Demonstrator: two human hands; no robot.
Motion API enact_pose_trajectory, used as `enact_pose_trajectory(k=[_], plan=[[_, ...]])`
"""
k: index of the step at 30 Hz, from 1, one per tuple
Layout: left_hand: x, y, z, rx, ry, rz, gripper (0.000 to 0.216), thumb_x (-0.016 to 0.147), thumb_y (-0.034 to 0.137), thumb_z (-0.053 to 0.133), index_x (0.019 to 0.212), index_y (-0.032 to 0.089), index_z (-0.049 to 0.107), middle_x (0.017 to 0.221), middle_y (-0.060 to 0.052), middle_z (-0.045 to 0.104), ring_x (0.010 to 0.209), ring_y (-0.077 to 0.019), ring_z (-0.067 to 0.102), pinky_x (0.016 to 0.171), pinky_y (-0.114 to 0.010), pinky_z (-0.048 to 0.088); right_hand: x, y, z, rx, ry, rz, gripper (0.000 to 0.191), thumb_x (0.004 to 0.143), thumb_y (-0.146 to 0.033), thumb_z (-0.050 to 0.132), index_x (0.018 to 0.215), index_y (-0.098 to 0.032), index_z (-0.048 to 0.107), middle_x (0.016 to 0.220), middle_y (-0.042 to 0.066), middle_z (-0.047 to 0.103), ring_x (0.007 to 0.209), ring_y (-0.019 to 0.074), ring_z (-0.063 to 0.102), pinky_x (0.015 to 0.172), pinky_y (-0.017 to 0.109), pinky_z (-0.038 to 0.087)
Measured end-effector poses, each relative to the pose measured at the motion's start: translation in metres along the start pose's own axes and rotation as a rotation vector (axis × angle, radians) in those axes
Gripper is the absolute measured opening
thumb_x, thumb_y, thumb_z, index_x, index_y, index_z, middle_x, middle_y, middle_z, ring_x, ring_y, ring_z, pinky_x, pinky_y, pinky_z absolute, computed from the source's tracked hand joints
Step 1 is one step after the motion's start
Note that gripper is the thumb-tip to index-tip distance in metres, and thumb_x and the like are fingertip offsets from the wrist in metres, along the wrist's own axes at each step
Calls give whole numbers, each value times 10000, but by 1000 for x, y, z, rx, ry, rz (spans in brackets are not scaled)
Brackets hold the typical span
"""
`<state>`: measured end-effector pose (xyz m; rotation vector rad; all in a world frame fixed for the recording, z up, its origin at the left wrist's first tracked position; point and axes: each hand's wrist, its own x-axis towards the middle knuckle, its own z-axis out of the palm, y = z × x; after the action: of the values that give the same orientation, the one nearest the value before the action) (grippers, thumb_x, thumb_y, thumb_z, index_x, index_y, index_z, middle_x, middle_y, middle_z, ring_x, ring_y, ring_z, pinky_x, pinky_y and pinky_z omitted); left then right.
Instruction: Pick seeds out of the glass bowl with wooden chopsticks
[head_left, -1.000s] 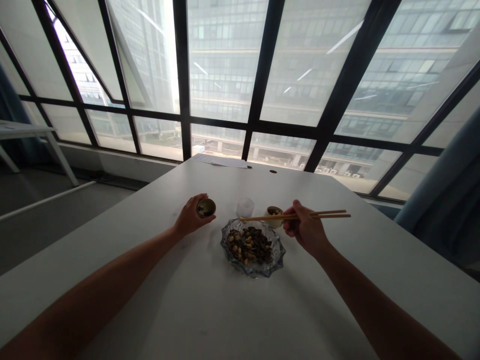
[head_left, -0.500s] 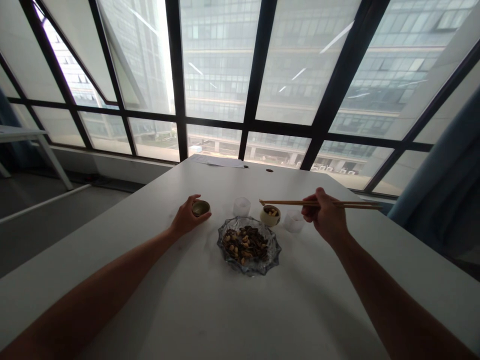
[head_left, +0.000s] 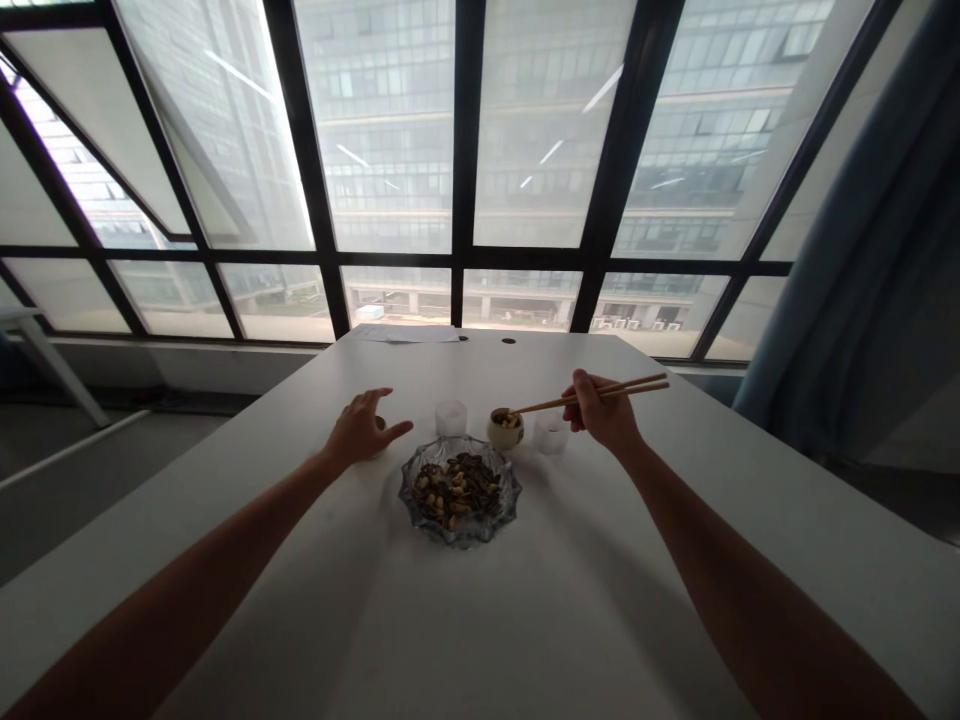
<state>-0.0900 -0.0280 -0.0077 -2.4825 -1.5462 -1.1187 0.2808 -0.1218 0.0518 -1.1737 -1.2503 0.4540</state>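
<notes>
A pair of wooden chopsticks (head_left: 634,388) is gripped in my right hand (head_left: 600,412), their tips at the mouth of a small cream pot (head_left: 505,432) with pale pieces, likely peanuts, inside. My left hand (head_left: 358,428) has thumb and fingers spread apart. Beside it, mostly hidden behind the hand, is a small brownish round dish or lid (head_left: 380,423); whether the hand touches it I cannot tell. Between my arms stands a scalloped glass bowl (head_left: 501,520), filled with a mix of dark seeds and peanuts (head_left: 457,488).
Two small whitish translucent cups (head_left: 451,418) flank the pot, the right-hand cup (head_left: 551,434) close to my right fingers. Papers (head_left: 405,334) lie at the far end of the white table (head_left: 472,630). Beyond are black-framed windows, with a blue curtain (head_left: 840,240) at right.
My left hand has opened from around the small round dish. The chopstick tips have come down to the pot, with their back ends tilted up. The view has turned a little right.
</notes>
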Motion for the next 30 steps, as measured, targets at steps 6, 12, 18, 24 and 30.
enact_pose_trajectory(k=[6, 12, 18, 24, 30], plan=[[27, 88, 30, 16, -208, 201, 606, 838, 600, 621, 1271, 179, 583, 1318, -150, 643, 1253, -343, 565, 1080, -520, 417, -5, 2, 4, -150, -166, -87, 647, 793, -787, 562, 665, -156, 634, 503, 42, 632, 367, 115, 558, 355, 212, 415], [22, 70, 31, 87, -203, 184, 509, 889, 560, 554, 1232, 189, 611, 1304, -136, 657, 1233, -338, 582, 1071, -517, 417, -8, -14, 7, -74, -99, -106, 663, 805, -806, 519, 661, -168, 626, 469, 18, 592, 343, 100, 497, 339, 212, 383], [7, 2, -2, 197, -77, 91, 432, 896, 535, 517, 1138, 206, 657, 1239, -126, 694, 1186, -331, 613, 1066, -506, 422, -22, -30, 20, -85, -454, 60, 709, 776, -840, 494, 569, -170, 597, 368, -5, 502, 279, 73, 386, 297, 201, 277], [-15, -29, -6, 146, -43, -33, 454, 885, 565, 490, 1091, 198, 661, 1164, -126, 712, 1100, -324, 649, 971, -463, 498, -37, -26, 37, -155, -675, 38, 623, 859, -741, 484, 597, -182, 573, 403, -21, 515, 305, 74, 421, 320, 190, 317], [-29, -36, 12, -76, 54, -96, 514, 871, 580, 541, 1205, 191, 579, 1159, -119, 708, 1046, -281, 680, 932, -430, 528, -49, -18, 54, -69, -562, -79, 593, 871, -732, 501, 683, -178, 598, 533, 9, 607, 398, 103, 545, 377, 204, 421]])
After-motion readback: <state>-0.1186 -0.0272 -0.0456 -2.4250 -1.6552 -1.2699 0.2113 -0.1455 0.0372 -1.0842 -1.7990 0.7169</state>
